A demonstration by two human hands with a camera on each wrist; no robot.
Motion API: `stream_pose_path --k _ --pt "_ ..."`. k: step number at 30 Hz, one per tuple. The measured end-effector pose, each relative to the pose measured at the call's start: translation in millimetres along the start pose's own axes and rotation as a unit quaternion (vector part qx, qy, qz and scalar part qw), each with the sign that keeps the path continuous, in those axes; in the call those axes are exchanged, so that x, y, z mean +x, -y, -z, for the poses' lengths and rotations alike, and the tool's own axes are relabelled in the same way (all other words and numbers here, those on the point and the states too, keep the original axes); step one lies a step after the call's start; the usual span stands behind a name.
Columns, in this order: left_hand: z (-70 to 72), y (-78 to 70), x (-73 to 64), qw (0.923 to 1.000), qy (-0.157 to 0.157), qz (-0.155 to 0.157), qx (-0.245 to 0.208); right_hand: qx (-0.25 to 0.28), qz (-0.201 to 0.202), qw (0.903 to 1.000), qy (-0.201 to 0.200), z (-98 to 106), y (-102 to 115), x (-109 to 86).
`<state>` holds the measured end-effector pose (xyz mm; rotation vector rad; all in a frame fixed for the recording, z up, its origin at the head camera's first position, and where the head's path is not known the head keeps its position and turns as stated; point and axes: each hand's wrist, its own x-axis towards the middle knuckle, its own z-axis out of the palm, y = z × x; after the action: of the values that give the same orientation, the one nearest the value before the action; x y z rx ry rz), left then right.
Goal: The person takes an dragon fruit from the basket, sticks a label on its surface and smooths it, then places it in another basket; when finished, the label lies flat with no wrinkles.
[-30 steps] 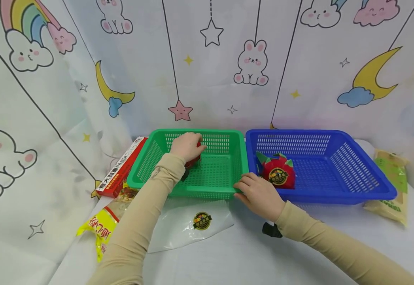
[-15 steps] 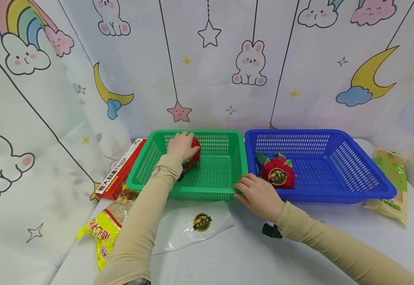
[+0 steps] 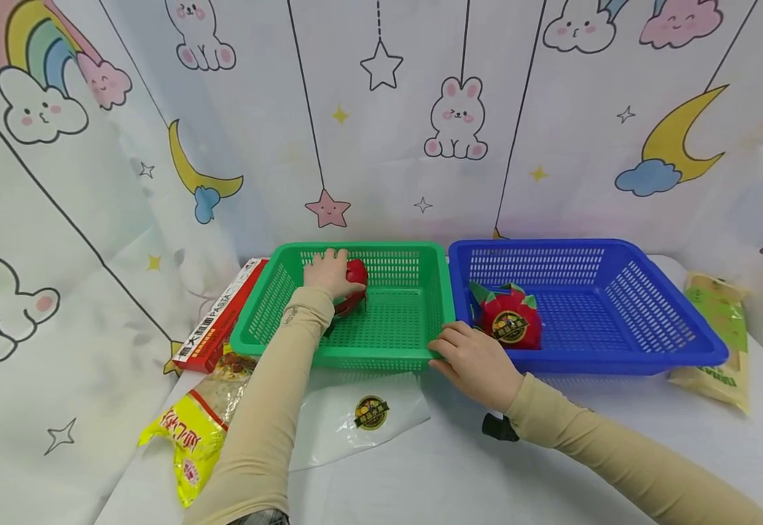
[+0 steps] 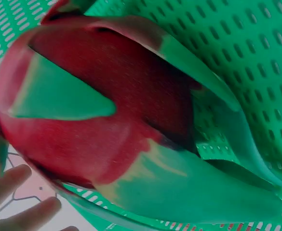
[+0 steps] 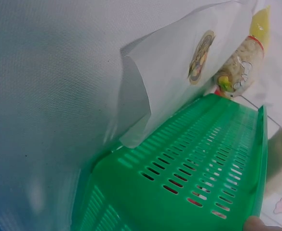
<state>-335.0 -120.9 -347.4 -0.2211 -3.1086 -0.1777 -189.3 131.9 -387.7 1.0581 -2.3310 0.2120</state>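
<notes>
A red dragon fruit [image 3: 356, 271] with green-tipped scales lies in the left part of the green basket [image 3: 394, 353]. My left hand [image 3: 326, 271] is beside it at its left, partly covering it in the head view. In the left wrist view the dragon fruit [image 4: 112, 86] fills the middle, and my spread fingers [image 4: 32, 211] show apart from it at the lower left. My right hand [image 3: 476, 362] grips the front right corner of the green basket's rim, fingers over the edge and thumb in front. One fingertip [image 5: 253, 223] shows at that rim in the right wrist view.
The blue basket [image 3: 617, 359] stands against the green one, with another dragon fruit [image 3: 527, 327] inside. A white plastic bag [image 3: 329, 430] lies in front. A red pasta box [image 3: 220, 317] and a yellow food bag [image 3: 197, 430] are at left, a tan-green bag [image 3: 722, 343] at right.
My left hand has moved a little left off the dragon fruit, uncovering more of it in the basket. My right hand keeps its place on the rim. The view has shifted slightly.
</notes>
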Motion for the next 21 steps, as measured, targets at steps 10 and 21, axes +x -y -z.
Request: stream_pose_path --k 10,21 --pt "-12.6 5.6 2.4 0.9975 0.057 0.037 -0.022 0.000 0.005 1.0000 -0.003 -2 -1 0.1" --pt "-15.2 3.1 3.6 0.9973 0.065 0.014 -0.033 -0.002 -0.003 1.0000 0.001 -1 0 -0.9"
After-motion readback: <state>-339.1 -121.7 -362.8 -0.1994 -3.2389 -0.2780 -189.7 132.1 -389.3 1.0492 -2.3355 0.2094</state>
